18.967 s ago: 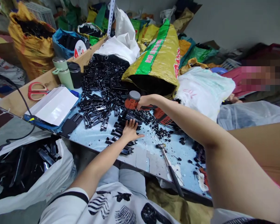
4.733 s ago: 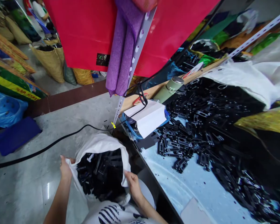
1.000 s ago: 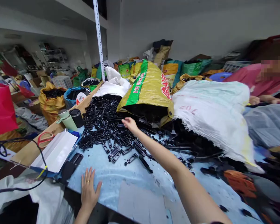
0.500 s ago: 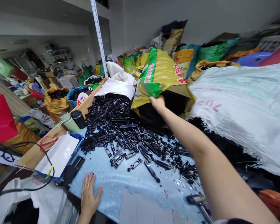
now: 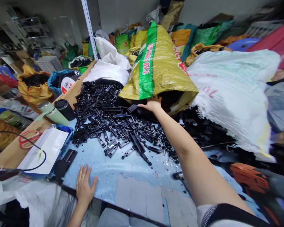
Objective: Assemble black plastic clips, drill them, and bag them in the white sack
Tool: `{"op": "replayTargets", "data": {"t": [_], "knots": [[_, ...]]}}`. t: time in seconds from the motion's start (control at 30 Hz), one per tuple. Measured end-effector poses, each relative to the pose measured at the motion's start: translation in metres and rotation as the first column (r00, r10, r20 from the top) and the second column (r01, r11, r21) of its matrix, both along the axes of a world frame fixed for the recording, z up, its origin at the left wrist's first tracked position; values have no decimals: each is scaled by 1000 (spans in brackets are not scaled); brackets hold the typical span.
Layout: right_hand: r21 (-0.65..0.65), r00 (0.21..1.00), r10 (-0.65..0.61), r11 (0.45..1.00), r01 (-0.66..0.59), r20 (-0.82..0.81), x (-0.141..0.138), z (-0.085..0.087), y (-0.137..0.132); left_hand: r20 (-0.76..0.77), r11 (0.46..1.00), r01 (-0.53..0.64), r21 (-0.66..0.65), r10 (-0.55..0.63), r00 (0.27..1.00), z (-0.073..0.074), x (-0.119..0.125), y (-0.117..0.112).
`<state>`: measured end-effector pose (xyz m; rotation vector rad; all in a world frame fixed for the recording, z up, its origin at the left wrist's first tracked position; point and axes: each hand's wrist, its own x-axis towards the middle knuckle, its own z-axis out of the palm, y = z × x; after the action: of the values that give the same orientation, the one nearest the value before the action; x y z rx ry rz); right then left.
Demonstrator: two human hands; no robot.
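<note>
My left hand (image 5: 85, 184) lies flat with spread fingers at the front edge of the blue tabletop (image 5: 104, 175). A ring shows on one finger. My right hand (image 5: 152, 104) reaches into the mouth of a yellow woven sack (image 5: 171, 69) with a green stripe. Its thumb sticks out to the left, and its other fingers are partly hidden under the sack's rim. Beside the thumb is a black forked part (image 5: 132, 108). A heap of black metal arms and clamps (image 5: 97, 107) spreads in front of the sack, with loose screws (image 5: 164, 138) among them.
At left stand a green tumbler (image 5: 54, 114) and a black cup (image 5: 65, 109), near red scissors (image 5: 29, 138) and a white envelope (image 5: 44, 151). A white sack (image 5: 229, 97) bulges at right. An orange tool (image 5: 249, 178) lies at lower right. Grey sheets (image 5: 139, 195) cover the front edge.
My right hand has gone from holding the yellow sack's rim to reaching beneath it, thumb out. The rim hangs lower over the opening. My left hand stays flat; the view has shifted right and down.
</note>
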<state>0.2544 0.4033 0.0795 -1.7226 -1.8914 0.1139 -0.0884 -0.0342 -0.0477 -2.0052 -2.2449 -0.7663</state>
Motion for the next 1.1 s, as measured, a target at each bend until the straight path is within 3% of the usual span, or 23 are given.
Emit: {"op": "replayTargets", "data": {"t": [0.1, 0.23, 0.47, 0.6, 0.73, 0.83, 0.97, 1.1], "knots": [[41, 944, 141, 986, -161, 297, 19, -11, -40, 28, 1000, -9, 26, 9, 1000, 0, 0, 0], [32, 895, 190, 975, -221, 404, 43, -29, -101, 57, 997, 3, 80, -7, 998, -1, -1, 1], [41, 948, 228, 969, -242, 222, 51, -47, -208, 22, 988, 48, 145, -52, 998, 5, 4, 3], [49, 965, 262, 964, -263, 20, 51, -51, -293, 18, 960, 190, 206, -198, 980, 20, 30, 13], [-46, 973, 230, 972, -231, -27, 56, -67, -390, 32, 891, 413, 190, -426, 904, 37, 74, 33], [-61, 980, 194, 979, -196, -39, 60, -89, -441, 32, 823, 551, 140, -560, 828, 39, 112, 51], [21, 997, 62, 998, -61, -56, 58, -115, -465, 31, 694, 713, 99, -718, 695, 36, 155, 76], [104, 993, -24, 994, 12, 111, 51, -124, -463, 48, 585, 800, 129, -810, 585, 50, 178, 106]]}}
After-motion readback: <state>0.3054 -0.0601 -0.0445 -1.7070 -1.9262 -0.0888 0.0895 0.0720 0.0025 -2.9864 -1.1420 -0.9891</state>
